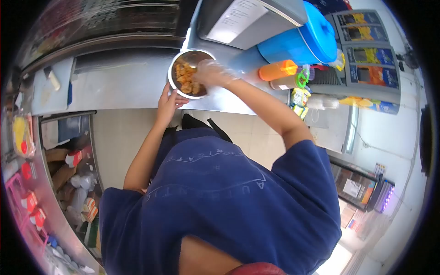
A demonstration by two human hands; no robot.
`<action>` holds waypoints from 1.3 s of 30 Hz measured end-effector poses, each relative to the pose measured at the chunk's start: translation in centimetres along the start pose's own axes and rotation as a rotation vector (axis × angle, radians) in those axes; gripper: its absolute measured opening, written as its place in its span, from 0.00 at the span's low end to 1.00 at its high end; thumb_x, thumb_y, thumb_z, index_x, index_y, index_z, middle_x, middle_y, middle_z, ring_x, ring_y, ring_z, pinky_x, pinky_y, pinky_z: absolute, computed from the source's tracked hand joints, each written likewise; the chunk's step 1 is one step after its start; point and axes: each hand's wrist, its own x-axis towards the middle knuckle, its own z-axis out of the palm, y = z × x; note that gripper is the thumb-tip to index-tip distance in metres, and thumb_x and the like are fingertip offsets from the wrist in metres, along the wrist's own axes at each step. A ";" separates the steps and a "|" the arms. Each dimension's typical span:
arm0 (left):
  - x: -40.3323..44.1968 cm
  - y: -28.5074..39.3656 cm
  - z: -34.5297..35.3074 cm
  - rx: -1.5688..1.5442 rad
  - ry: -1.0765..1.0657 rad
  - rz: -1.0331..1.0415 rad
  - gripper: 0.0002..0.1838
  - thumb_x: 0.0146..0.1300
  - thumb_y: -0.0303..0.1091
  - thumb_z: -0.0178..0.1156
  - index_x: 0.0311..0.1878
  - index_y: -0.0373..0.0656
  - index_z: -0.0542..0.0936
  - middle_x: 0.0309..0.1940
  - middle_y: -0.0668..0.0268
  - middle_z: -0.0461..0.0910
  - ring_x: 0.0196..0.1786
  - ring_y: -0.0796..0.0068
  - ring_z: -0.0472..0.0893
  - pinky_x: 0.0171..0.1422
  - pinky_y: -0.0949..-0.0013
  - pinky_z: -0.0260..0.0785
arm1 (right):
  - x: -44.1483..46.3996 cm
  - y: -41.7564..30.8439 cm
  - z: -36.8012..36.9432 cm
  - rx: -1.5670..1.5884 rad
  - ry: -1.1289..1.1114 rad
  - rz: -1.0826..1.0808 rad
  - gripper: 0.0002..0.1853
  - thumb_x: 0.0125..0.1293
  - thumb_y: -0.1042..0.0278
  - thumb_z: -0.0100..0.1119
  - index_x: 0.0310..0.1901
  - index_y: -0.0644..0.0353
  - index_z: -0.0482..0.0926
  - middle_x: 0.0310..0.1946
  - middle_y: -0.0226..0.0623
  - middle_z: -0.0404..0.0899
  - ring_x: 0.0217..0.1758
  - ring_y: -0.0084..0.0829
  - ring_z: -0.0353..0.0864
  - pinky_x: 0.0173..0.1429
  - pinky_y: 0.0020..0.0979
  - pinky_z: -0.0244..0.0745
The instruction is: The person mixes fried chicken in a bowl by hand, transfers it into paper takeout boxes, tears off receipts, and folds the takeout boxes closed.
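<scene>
A round metal bowl [172, 68] stands on the steel counter, holding orange-brown fried pieces [187, 78] that look like battered chicken. My bare left hand [171, 103] grips the near left side of the bowl, thumb and fingers spread along its outer wall. Over the right part of the bowl is my right hand [213, 74], in a clear plastic glove and smeared by motion. Its fingers reach in at the edge of the food; whether they grip a piece cannot be made out.
Right of the bowl stand an orange squeeze bottle [277, 70], a green-topped bottle [295, 81] and a blue lidded container [298, 43]. A grey metal box [252, 23] rises behind. Far left, a knife [54, 80] lies on a white board [48, 96]. Open shelving [68, 137] sits below.
</scene>
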 end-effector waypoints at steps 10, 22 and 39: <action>2.5 0.9 -1.8 0.068 -0.100 0.033 0.38 0.69 0.28 0.52 0.75 0.50 0.42 0.34 0.53 0.82 0.31 0.65 0.86 0.35 0.71 0.78 | 0.7 -2.3 0.3 -0.184 0.144 -0.287 0.36 0.49 0.71 0.68 0.62 0.58 0.66 0.53 0.54 0.73 0.60 0.48 0.73 0.57 0.40 0.75; 0.9 1.0 -0.1 -0.001 -0.053 -0.006 0.36 0.71 0.31 0.49 0.75 0.50 0.42 0.42 0.47 0.79 0.37 0.61 0.86 0.40 0.70 0.80 | 1.0 -1.9 0.2 0.282 0.157 0.117 0.31 0.49 0.62 0.68 0.54 0.68 0.73 0.50 0.56 0.77 0.56 0.47 0.78 0.56 0.38 0.74; 2.5 3.0 -1.0 0.059 -0.039 -0.212 0.32 0.71 0.32 0.45 0.75 0.55 0.45 0.54 0.46 0.73 0.39 0.56 0.85 0.41 0.62 0.82 | 2.4 0.6 0.0 -0.295 0.067 -0.627 0.22 0.54 0.73 0.62 0.53 0.53 0.74 0.55 0.49 0.72 0.53 0.49 0.78 0.52 0.42 0.78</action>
